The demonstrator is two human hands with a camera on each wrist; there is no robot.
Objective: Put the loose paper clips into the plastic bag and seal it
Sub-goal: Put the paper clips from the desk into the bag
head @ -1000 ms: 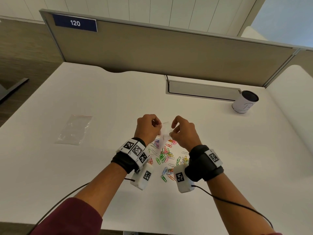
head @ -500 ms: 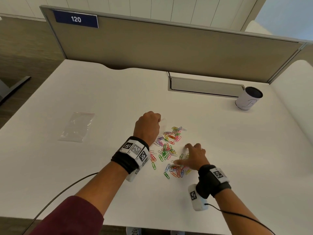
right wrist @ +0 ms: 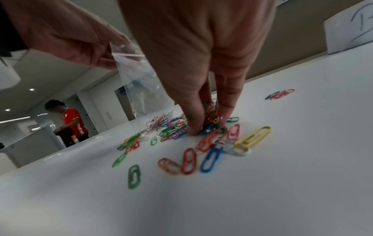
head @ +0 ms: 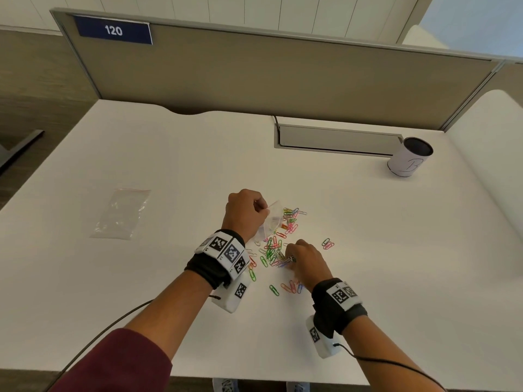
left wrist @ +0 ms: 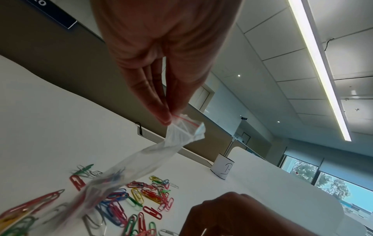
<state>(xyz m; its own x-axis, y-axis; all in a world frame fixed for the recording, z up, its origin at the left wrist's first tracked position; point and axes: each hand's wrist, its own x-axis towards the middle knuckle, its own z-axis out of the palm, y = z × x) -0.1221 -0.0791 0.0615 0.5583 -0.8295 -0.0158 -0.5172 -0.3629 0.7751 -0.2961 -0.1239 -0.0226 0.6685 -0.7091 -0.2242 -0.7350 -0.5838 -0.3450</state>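
Observation:
My left hand (head: 246, 212) pinches the red-striped top edge of a small clear plastic bag (head: 271, 220), which hangs down to the white desk (head: 169, 171); the pinch shows in the left wrist view on the bag (left wrist: 181, 132). Coloured paper clips (head: 278, 246) lie scattered below and right of the bag. My right hand (head: 305, 257) reaches down into the pile, thumb and fingers closed round a bunch of clips (right wrist: 210, 114). The bag (right wrist: 141, 83) hangs just left of that hand. Two stray clips (head: 327, 243) lie to the right.
A second clear bag (head: 120, 213) lies flat at the left of the desk. A white cup (head: 409, 161) with a dark rim stands at the back right beside a grey cable flap (head: 336, 140). A partition (head: 254, 75) closes the far edge. A person in red (right wrist: 70, 121) stands far off.
My right hand let go of the bag's mouth, dropped to the pile and has closed on a bunch of clips. My left hand kept the bag and lowered it toward the desk.

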